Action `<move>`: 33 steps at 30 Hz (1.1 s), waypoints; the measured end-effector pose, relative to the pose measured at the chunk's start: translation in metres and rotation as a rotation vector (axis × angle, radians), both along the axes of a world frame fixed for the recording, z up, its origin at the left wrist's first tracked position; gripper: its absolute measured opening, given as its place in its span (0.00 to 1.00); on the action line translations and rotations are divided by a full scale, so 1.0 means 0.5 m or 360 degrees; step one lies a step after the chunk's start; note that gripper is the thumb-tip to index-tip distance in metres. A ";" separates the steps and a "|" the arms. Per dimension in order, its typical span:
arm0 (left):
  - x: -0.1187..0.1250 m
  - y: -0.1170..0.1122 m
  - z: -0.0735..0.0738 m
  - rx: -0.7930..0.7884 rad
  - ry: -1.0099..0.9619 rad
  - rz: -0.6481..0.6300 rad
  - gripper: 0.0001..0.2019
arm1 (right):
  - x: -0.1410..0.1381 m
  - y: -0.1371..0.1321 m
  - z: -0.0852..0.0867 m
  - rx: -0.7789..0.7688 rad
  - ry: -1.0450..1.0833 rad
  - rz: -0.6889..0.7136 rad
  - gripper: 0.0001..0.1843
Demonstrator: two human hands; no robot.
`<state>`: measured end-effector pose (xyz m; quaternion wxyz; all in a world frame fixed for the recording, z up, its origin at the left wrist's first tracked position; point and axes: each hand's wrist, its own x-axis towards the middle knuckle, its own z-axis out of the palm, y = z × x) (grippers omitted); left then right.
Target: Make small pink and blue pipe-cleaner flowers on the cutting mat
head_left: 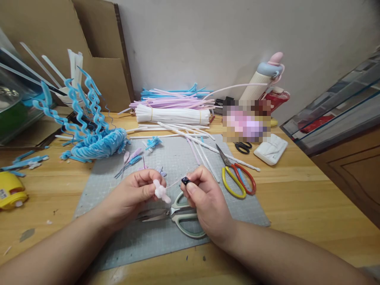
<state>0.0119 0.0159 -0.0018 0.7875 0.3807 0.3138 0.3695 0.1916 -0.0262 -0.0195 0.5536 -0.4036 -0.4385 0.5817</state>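
Note:
My left hand [141, 189] pinches a small white fuzzy piece [160, 190], apparently twisted pipe cleaner, with short arms sticking out. Between the thumb and finger of my right hand [208, 198] is a small shiny black piece [185, 180] whose kind I cannot make out. A thin pale strand [173, 183] spans the gap between the two hands. Below them, grey-handled scissors [188, 225] lie on the grey cutting mat [142, 245], partly covered by my right hand. Scraps of lilac and blue pipe cleaner [135, 159] lie beyond my left hand.
Scissors with yellow and red handles [234, 182] rest at the mat's right edge, near a white case [271, 149]. Bundled white pipe cleaners [172, 114] lie by the wall. A curly blue pipe-cleaner piece [95, 144] stands left, above a yellow container [12, 190]. A bottle [257, 83] leans behind.

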 end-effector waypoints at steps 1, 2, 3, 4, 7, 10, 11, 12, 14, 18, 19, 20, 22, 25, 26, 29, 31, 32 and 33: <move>-0.001 0.002 0.000 0.0013 0.0004 0.0014 0.12 | -0.001 0.000 0.001 -0.0002 0.0004 0.0009 0.10; -0.002 0.004 0.001 0.0040 0.0017 0.0037 0.12 | -0.003 0.000 0.002 0.0002 0.0010 0.0021 0.11; -0.004 0.007 0.002 0.0081 0.0039 0.0066 0.12 | -0.005 0.000 0.003 0.0012 0.0021 0.0031 0.13; -0.007 0.010 0.004 0.0134 0.0072 0.0101 0.12 | -0.008 0.000 0.003 0.0026 0.0031 0.0046 0.15; -0.016 0.018 0.012 0.0352 0.0219 0.0197 0.11 | -0.013 -0.001 0.005 0.0048 0.0062 0.0094 0.18; -0.026 0.018 0.023 0.0672 0.0445 0.0256 0.08 | -0.013 -0.001 0.006 -0.0064 0.0137 0.0200 0.16; -0.029 0.016 0.027 0.0818 0.0553 0.0278 0.07 | -0.012 0.000 0.007 -0.0130 0.0191 0.0246 0.16; -0.032 0.014 0.032 0.0985 0.0673 0.0301 0.05 | -0.010 0.002 0.007 -0.0208 0.0256 0.0294 0.17; -0.038 0.011 0.040 0.1355 0.0900 0.0309 0.03 | -0.007 0.007 0.009 -0.0412 0.0403 0.0368 0.22; -0.051 0.005 0.053 0.2046 0.1127 0.0204 0.11 | -0.002 0.018 0.017 -0.0893 0.0582 0.0504 0.31; -0.053 0.001 0.055 0.2189 0.1164 0.0183 0.13 | -0.001 0.021 0.020 -0.0979 0.0594 0.0536 0.31; -0.056 -0.004 0.056 0.2307 0.1207 0.0170 0.13 | -0.001 0.023 0.022 -0.1048 0.0594 0.0565 0.31; -0.058 -0.021 0.057 0.2443 0.1309 0.0167 0.13 | -0.001 0.025 0.028 -0.1152 0.0560 0.0596 0.29; -0.053 -0.055 0.057 0.2507 0.1466 0.0268 0.14 | -0.002 0.025 0.032 -0.1229 0.0497 0.0603 0.27; -0.049 -0.066 0.058 0.2539 0.1525 0.0312 0.15 | -0.003 0.024 0.033 -0.1227 0.0487 0.0594 0.27; -0.037 -0.085 0.062 0.2651 0.1647 0.0384 0.16 | -0.005 0.022 0.035 -0.1189 0.0471 0.0563 0.26; -0.032 -0.088 0.064 0.2694 0.1672 0.0386 0.18 | -0.006 0.021 0.037 -0.1176 0.0463 0.0528 0.25; -0.032 -0.088 0.065 0.2706 0.1674 0.0382 0.18 | -0.006 0.021 0.039 -0.1181 0.0458 0.0509 0.25; -0.032 -0.087 0.064 0.2714 0.1672 0.0377 0.19 | -0.006 0.020 0.040 -0.1187 0.0452 0.0488 0.25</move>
